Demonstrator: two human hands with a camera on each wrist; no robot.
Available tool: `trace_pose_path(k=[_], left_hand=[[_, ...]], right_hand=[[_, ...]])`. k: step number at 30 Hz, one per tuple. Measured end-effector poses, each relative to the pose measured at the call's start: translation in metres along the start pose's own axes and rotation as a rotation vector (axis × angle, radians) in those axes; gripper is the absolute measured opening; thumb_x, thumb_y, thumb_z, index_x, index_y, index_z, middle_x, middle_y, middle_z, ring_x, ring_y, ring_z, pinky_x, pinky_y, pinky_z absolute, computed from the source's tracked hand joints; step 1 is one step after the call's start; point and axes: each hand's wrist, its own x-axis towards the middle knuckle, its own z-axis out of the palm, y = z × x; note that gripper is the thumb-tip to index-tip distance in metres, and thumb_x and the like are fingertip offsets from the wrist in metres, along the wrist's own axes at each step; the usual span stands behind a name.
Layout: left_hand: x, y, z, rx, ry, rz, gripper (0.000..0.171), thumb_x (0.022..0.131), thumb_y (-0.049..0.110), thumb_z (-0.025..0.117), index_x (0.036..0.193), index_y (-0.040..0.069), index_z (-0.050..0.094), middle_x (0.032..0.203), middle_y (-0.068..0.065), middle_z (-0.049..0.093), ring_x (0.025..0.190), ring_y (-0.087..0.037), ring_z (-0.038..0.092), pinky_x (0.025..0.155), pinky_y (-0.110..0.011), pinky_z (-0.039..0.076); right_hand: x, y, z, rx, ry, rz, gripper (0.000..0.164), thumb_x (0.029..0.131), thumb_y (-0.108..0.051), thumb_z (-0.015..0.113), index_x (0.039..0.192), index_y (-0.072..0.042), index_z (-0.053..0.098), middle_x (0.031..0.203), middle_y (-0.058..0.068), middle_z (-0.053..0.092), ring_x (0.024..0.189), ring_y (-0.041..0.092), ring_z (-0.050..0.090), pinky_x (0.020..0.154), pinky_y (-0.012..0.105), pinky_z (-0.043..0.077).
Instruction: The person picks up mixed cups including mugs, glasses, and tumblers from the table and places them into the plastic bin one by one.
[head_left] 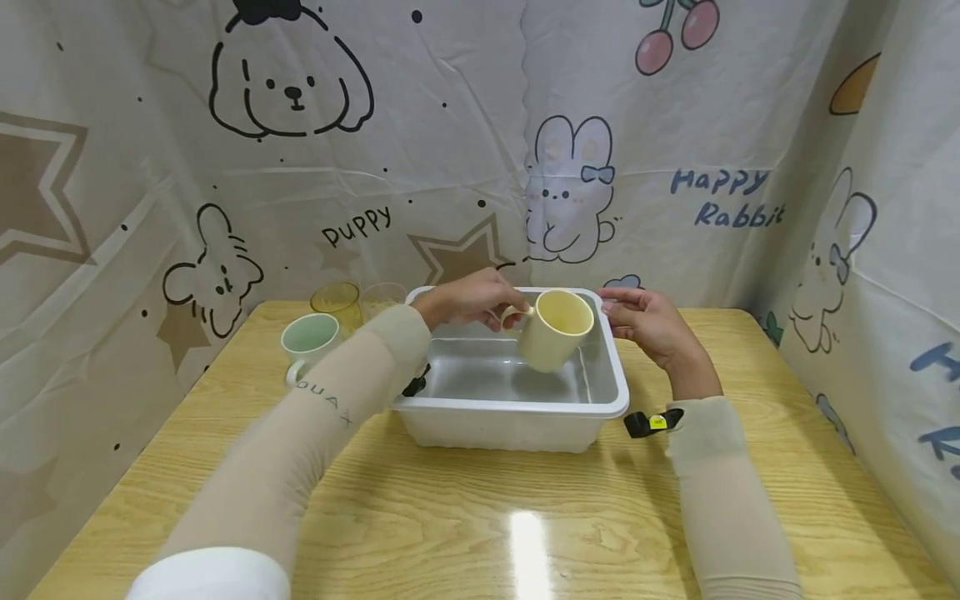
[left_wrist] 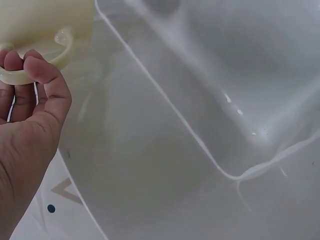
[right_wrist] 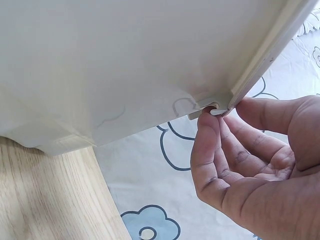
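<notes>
- Cartoon-printed pale cloth (head_left: pixel 465 125) backs the yellowish wood-grain worktop (head_left: pixel 420 517).
- White rectangular plastic basin (head_left: pixel 502 428) stands there.
- Right hand (head_left: pixel 656 329): fingers pinch its rim (head_left: pixel 510 407).
- Left hand (head_left: pixel 472 298): fingers grip the handle (left_wrist: pixel 65 51) of a pale-yellow cylindrical mug (head_left: pixel 551 342), tilted over the basin.

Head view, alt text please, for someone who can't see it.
A person's left grip holds a yellow mug over a white basin, while the right grip pinches the basin's rim. A green mug and amber glass stand left on the table.
</notes>
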Motion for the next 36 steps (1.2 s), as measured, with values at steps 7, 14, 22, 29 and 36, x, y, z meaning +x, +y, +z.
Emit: trace_pose_path(k=[7,14,22,29,36], left_hand=[[0.004,-0.008,0.007,0.029,-0.003,-0.032,0.023,0.098,0.011,0.060,0.086,-0.006,0.068,0.073,-0.011,0.059,0.068,-0.017,0.052,0.062,-0.028,0.048],[0.007,-0.015,0.009,0.043,-0.003,-0.036,0.022,0.096,0.010,0.059,0.082,-0.004,0.066,0.071,-0.009,0.057,0.067,-0.017,0.050,0.060,-0.028,0.046],[0.009,-0.019,0.010,0.108,-0.040,-0.064,0.022,0.097,0.014,0.059,0.083,-0.002,0.066,0.073,-0.008,0.060,0.070,-0.017,0.053,0.064,-0.029,0.048],[0.009,-0.018,0.010,0.134,-0.042,-0.091,0.026,0.097,0.016,0.060,0.091,-0.008,0.067,0.074,-0.009,0.060,0.071,-0.018,0.054,0.065,-0.029,0.050],[0.010,-0.023,0.010,0.155,-0.079,-0.108,0.022,0.096,0.012,0.057,0.088,-0.006,0.066,0.073,-0.008,0.058,0.069,-0.016,0.053,0.065,-0.030,0.051]], right_hand=[[0.000,0.000,0.000,0.010,0.000,-0.002,0.045,0.106,-0.017,0.058,0.145,0.003,0.051,0.127,0.012,0.061,0.096,0.013,0.067,0.087,0.027,0.058],[0.001,0.001,0.000,0.008,-0.005,-0.007,0.046,0.106,-0.018,0.058,0.146,0.003,0.050,0.137,0.021,0.056,0.097,0.013,0.067,0.088,0.027,0.057],[0.001,0.002,-0.001,0.008,0.000,-0.010,0.044,0.106,-0.017,0.058,0.145,0.003,0.051,0.133,0.017,0.058,0.097,0.014,0.067,0.087,0.027,0.057],[0.001,0.002,-0.001,0.006,0.000,-0.007,0.045,0.106,-0.018,0.057,0.146,0.002,0.050,0.136,0.019,0.057,0.098,0.014,0.066,0.088,0.027,0.057],[0.001,0.003,-0.001,0.014,0.000,-0.011,0.044,0.106,-0.016,0.057,0.145,0.003,0.051,0.134,0.020,0.057,0.097,0.014,0.067,0.087,0.027,0.057]])
